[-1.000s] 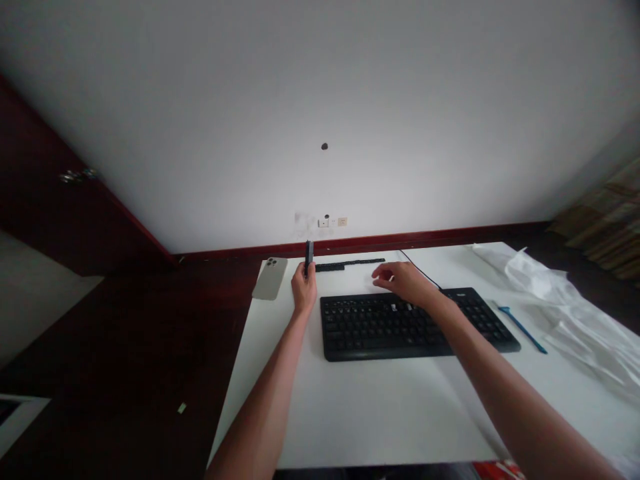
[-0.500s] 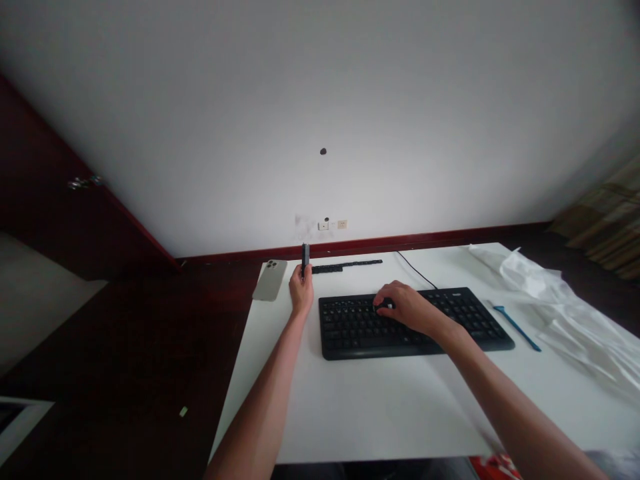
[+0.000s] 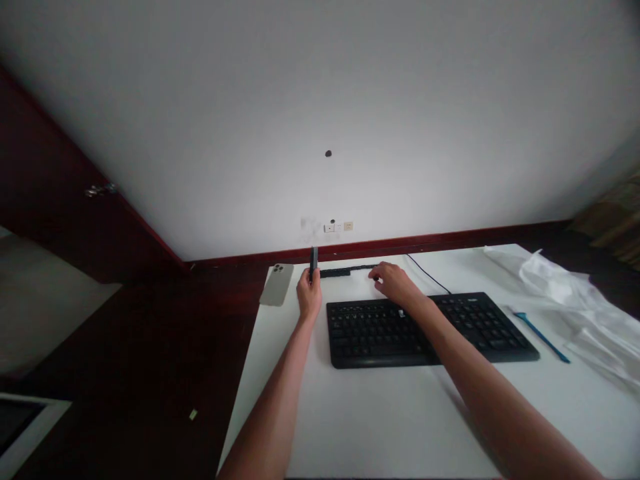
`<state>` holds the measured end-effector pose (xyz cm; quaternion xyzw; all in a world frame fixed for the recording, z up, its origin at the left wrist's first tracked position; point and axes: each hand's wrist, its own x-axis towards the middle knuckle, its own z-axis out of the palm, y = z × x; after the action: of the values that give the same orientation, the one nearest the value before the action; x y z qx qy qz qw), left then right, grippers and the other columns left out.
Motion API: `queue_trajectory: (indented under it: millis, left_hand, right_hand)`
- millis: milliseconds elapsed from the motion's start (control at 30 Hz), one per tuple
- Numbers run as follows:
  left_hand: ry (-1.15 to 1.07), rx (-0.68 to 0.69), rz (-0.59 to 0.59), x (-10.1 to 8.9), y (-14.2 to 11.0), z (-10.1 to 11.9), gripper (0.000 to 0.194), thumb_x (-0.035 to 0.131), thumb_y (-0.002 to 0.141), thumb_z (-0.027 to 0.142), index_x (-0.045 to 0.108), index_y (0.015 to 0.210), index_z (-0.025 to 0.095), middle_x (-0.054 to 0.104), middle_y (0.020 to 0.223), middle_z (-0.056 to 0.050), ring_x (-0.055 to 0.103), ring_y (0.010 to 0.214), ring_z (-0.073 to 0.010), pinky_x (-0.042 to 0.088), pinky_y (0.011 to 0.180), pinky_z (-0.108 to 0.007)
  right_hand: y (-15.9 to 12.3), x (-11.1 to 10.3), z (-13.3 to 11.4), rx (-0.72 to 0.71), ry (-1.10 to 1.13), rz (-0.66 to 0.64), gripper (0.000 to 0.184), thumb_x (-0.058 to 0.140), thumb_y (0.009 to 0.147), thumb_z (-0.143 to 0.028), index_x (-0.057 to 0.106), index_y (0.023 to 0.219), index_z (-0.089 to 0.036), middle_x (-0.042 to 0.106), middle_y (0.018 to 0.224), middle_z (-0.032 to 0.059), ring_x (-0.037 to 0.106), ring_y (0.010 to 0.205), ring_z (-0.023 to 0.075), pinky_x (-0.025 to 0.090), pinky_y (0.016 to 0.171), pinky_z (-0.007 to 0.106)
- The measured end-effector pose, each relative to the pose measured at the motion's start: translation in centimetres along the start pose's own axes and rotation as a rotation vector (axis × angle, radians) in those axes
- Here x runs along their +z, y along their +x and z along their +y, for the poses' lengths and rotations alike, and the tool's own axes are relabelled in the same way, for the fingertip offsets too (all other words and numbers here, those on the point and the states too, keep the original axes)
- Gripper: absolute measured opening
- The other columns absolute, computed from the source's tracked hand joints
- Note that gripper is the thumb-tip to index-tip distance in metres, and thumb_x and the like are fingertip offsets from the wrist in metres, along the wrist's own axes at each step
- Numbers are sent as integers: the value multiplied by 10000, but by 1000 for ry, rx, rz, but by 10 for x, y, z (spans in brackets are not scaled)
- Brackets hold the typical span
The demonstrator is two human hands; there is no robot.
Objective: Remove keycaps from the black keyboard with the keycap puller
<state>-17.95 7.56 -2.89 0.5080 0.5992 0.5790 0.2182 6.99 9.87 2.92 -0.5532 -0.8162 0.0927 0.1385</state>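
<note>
Moved off the keyboard (image 3: 370,333): your right hand (image 3: 395,280), loosely open and empty, just beside a black strip (image 3: 347,271); your left hand (image 3: 309,297) pinching an upright dark bar (image 3: 313,263).

"What's the left hand (image 3: 309,295) holding?"

"A slim dark object (image 3: 313,262), standing upright. The fingers hide its lower end, and it's too dark and small to identify."

"And the black keyboard (image 3: 430,331)?"

"The right forearm (image 3: 450,327) hides its middle, so those keys can't be seen."

"The dark strip (image 3: 347,271) beyond it?"

"The right hand (image 3: 395,281) meets its right end, so I can't tell whether the fingers are over it. It's too small to tell what it's made of."

"Anything else?"

"The picture's right edge cuts off the crumpled white sheet (image 3: 565,293), and the green speck (image 3: 193,415) on the floor is too tiny to name."
</note>
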Motion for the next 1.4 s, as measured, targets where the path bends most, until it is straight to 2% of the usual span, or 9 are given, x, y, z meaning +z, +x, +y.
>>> queue_trajectory:
  millis: [167, 333, 533, 700, 900, 1067, 1167, 1267, 1400]
  left_hand:
    - [22, 36, -10, 1, 0, 4, 391, 534, 972, 551, 661, 931, 184, 585, 719, -6, 504, 640, -156, 362, 627, -255]
    - [25, 26, -9, 1, -1, 4, 379, 549, 967, 542, 662, 921, 183, 593, 721, -9, 521, 651, -162, 368, 635, -257]
    - [20, 3, -3, 1, -1, 4, 394, 549, 962, 553, 671, 941, 179, 583, 706, -6, 524, 647, -163, 367, 625, -255]
    - [20, 16, -9, 1, -2, 5, 383, 545, 961, 553, 659, 923, 189, 576, 697, -3, 528, 644, -163, 364, 613, -251]
    - [27, 21, -7, 1, -1, 5, 379, 550, 959, 551, 651, 905, 190, 597, 722, -11, 544, 662, -168, 369, 620, -253]
    - [15, 22, 0, 2, -1, 4, 372, 553, 960, 541, 663, 919, 188, 614, 743, -16, 562, 681, -174, 387, 646, -259]
    - [16, 13, 6, 2, -1, 3, 366, 555, 959, 541, 659, 911, 193, 610, 739, -15, 557, 673, -171, 385, 636, -256]
    - [18, 19, -1, 1, -2, 3, 365, 548, 961, 546, 644, 895, 200, 596, 718, -8, 542, 656, -167, 377, 619, -251]
    - [13, 19, -6, 1, -2, 4, 383, 541, 958, 560, 645, 900, 196, 580, 699, -5, 533, 648, -167, 372, 607, -249]
  right_hand:
    - [-5, 18, 2, -30, 35, -8, 447, 530, 812, 48, 785, 1111, -163, 714, 1155, 122, 693, 1015, 220, 485, 935, 278]
    - [-14, 14, 2, -120, 187, -1, 458, 521, 836, 37, 777, 1121, -214, 735, 1147, 73, 704, 957, 187, 500, 906, 256]
    - [-16, 7, 16, -22, 181, 94, 413, 547, 830, 21, 770, 1094, -204, 758, 1082, 66, 699, 850, 168, 508, 840, 248]
    - [-11, 17, 16, 48, 210, 30, 312, 726, 863, -201, 740, 1174, -189, 773, 1030, 73, 715, 869, 189, 516, 782, 253]
    - [-8, 22, 3, -3, 187, 1, 115, 698, 864, -187, 786, 931, -216, 785, 933, 44, 720, 857, 192, 495, 786, 245]
    - [-10, 18, 2, 79, 167, 62, 216, 604, 911, -208, 793, 1014, -217, 804, 905, 65, 743, 873, 238, 509, 804, 288]
    - [-10, 16, 7, 121, 302, 79, 233, 595, 920, -234, 801, 1028, -213, 814, 924, 63, 757, 897, 233, 526, 835, 286]
    - [-9, 15, 16, 181, 513, 43, 228, 602, 908, -264, 803, 992, -195, 808, 825, 44, 762, 795, 209, 544, 788, 272]
    - [-8, 16, 25, 187, 498, 39, 215, 623, 894, -295, 814, 942, -209, 815, 880, 35, 756, 870, 220, 531, 821, 278]
